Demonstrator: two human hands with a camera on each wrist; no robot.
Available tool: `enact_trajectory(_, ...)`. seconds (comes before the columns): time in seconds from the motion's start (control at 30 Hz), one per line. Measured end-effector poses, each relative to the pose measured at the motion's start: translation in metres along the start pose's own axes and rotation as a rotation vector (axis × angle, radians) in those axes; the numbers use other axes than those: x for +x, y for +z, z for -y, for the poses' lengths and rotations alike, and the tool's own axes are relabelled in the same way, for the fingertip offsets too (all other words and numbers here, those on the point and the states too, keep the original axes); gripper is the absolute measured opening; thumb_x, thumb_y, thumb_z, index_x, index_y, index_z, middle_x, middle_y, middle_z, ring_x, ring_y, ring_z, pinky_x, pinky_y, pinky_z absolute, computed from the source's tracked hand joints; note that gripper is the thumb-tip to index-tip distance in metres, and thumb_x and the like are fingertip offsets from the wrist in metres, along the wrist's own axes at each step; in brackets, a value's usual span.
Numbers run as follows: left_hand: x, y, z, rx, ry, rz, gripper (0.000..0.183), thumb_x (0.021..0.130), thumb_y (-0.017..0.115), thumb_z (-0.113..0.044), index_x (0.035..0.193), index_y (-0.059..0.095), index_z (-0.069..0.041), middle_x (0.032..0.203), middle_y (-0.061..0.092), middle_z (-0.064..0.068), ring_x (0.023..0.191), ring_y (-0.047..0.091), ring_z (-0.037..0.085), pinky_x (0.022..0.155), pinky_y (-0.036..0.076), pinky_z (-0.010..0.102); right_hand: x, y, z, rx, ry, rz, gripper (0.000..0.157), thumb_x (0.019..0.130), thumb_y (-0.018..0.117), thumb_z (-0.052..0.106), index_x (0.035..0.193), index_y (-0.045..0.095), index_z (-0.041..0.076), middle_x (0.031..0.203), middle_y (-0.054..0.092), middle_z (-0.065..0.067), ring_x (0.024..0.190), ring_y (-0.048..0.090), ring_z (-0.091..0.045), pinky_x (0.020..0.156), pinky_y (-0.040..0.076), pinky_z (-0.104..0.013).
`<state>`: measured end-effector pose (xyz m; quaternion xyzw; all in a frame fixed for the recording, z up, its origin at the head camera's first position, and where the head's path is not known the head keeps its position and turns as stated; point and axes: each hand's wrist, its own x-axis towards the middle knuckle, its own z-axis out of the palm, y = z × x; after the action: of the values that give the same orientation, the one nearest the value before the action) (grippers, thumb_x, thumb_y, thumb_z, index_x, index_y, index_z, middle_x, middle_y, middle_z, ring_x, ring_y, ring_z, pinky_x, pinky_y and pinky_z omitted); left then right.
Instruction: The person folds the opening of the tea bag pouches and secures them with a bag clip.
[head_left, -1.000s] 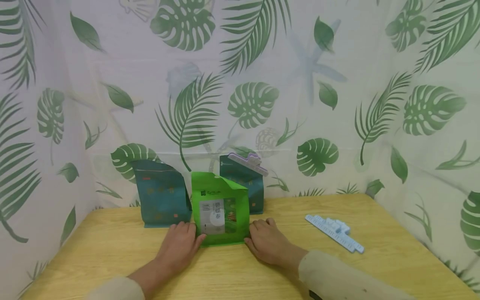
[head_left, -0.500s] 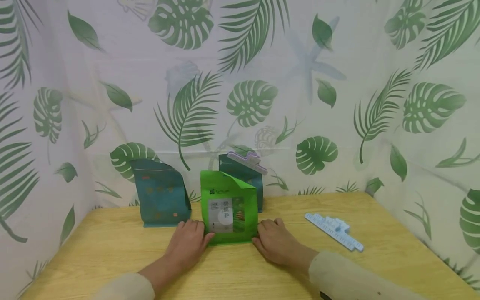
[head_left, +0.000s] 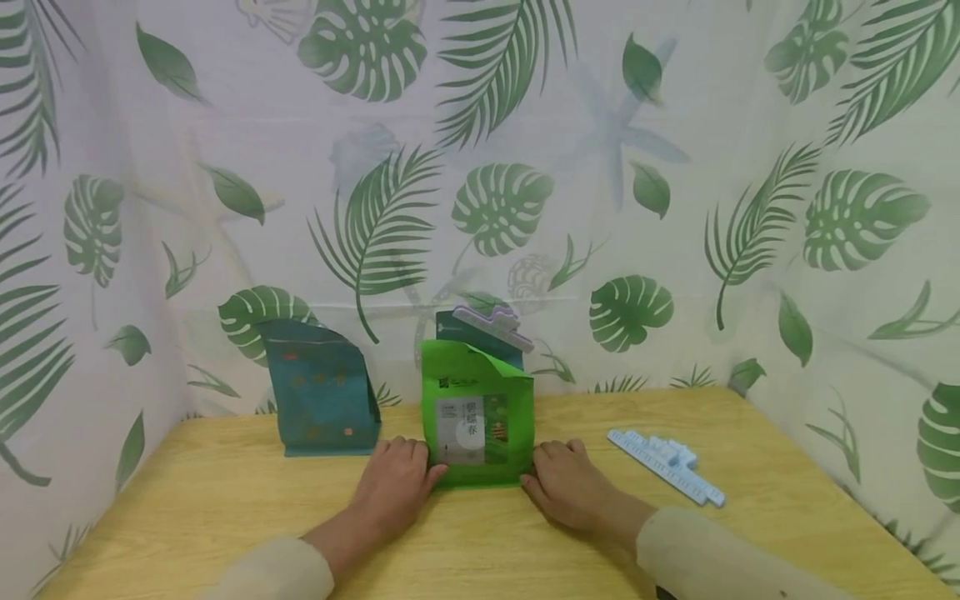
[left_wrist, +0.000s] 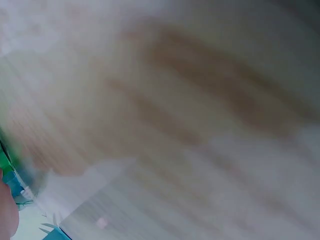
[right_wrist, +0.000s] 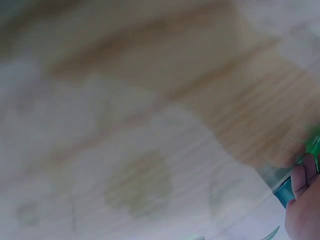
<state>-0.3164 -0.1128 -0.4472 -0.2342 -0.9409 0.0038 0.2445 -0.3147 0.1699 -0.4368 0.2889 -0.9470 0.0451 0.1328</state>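
Observation:
A bright green tea bag point(head_left: 477, 417) stands upright on the table in the head view, its top corner folded over and a printed label on its front. My left hand point(head_left: 397, 483) grips its lower left side, thumb in front. On the opposite side, my right hand point(head_left: 566, 483) holds the lower right edge the same way. Behind it stands a teal bag point(head_left: 480, 348) with a lilac sealing clip point(head_left: 495, 327) along its slanted top; its lower part is hidden. Both wrist views show mostly blurred tabletop, with fingers point(right_wrist: 306, 172) at the right wrist view's edge.
Another teal bag point(head_left: 322, 387) stands to the left without a clip. A pale blue sealing clip point(head_left: 663, 467) lies on the wooden table point(head_left: 225, 517) to the right. A leaf-patterned curtain point(head_left: 570, 225) closes off the back and sides.
Both hands have slid the green tea bag to the right across the table, so it now stands in front of the clipped teal bag and clear of the left one.

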Motion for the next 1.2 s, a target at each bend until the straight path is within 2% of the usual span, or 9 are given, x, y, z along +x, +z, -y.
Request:
enact_trajectory(0.2, 0.005, 0.003, -0.004, 0.034, -0.001, -0.010, 0.043, 0.100, 0.055, -0.047, 0.096, 0.061, -0.005, 0.082, 0.061, 0.005, 0.077, 0.055, 0.021, 0.072, 0.039, 0.035, -0.001, 0.002, -0.002, -0.054, 0.010, -0.061, 0.027, 0.101, 0.055, 0.030, 0.079, 0.052, 0.014, 0.073, 0.049, 0.002, 0.070, 0.045, -0.015, 0.074, 0.030, -0.036)
enact_trajectory(0.33, 0.005, 0.002, -0.004, 0.046, -0.018, -0.021, 0.043, 0.099, 0.056, -0.049, 0.090, 0.061, -0.007, 0.077, 0.061, 0.004, 0.074, 0.054, 0.020, 0.070, 0.038, 0.034, 0.001, 0.006, -0.003, -0.062, 0.024, -0.060, 0.029, 0.102, 0.054, 0.031, 0.080, 0.053, 0.013, 0.072, 0.048, 0.002, 0.069, 0.045, -0.015, 0.074, 0.030, -0.036)
enact_trajectory(0.57, 0.003, 0.006, -0.001, 0.042, 0.022, -0.177, 0.036, 0.093, 0.068, -0.041, 0.077, 0.061, -0.009, 0.066, 0.057, 0.001, 0.065, 0.054, 0.020, 0.067, 0.038, 0.033, 0.000, 0.007, -0.004, -0.044, 0.038, -0.057, 0.028, 0.102, 0.054, 0.031, 0.081, 0.055, 0.011, 0.074, 0.052, 0.000, 0.071, 0.049, -0.017, 0.074, 0.031, -0.036)
enact_trajectory(0.7, 0.002, 0.006, 0.000, 0.026, 0.040, -0.214, 0.033, 0.092, 0.070, -0.038, 0.078, 0.062, -0.009, 0.068, 0.058, 0.001, 0.065, 0.054, 0.019, 0.067, 0.039, 0.032, 0.001, 0.007, -0.004, -0.034, 0.040, -0.050, 0.029, 0.102, 0.054, 0.031, 0.082, 0.056, 0.010, 0.076, 0.053, -0.001, 0.073, 0.050, -0.017, 0.074, 0.031, -0.037)
enact_trajectory(1.0, 0.002, 0.003, -0.002, 0.018, 0.029, -0.198, 0.032, 0.093, 0.070, -0.038, 0.079, 0.063, -0.009, 0.068, 0.059, 0.001, 0.066, 0.054, 0.019, 0.067, 0.038, 0.032, 0.002, 0.004, -0.005, -0.028, 0.052, -0.021, 0.030, 0.103, 0.053, 0.033, 0.086, 0.059, 0.009, 0.079, 0.056, -0.002, 0.076, 0.052, -0.018, 0.076, 0.032, -0.038)
enact_trajectory(1.2, 0.002, -0.006, -0.004, -0.130, -0.076, -0.119, 0.033, 0.096, 0.066, -0.038, 0.073, 0.058, -0.015, 0.066, 0.058, -0.004, 0.065, 0.049, 0.015, 0.067, 0.037, 0.031, 0.002, 0.000, -0.007, 0.064, 0.081, -0.032, 0.035, 0.106, 0.045, 0.037, 0.083, 0.058, 0.013, 0.080, 0.058, 0.000, 0.078, 0.054, -0.018, 0.080, 0.033, -0.040)
